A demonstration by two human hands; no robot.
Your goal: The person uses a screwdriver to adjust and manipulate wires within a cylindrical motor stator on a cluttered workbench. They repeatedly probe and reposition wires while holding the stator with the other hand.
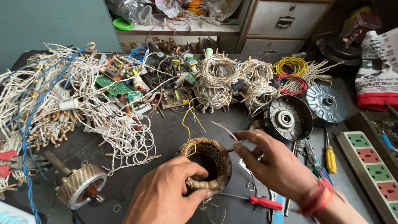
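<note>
Lower centre of frame: left hand [166, 195] clamped on round copper-wound motor stator [207, 164]; right hand [275, 166] pinching thin pale wire [224, 129] above it.

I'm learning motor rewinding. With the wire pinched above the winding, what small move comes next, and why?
Probably draw the thin wire taut with the right hand: it arcs loosely above the stator winding, which the left hand grips steady.
</note>
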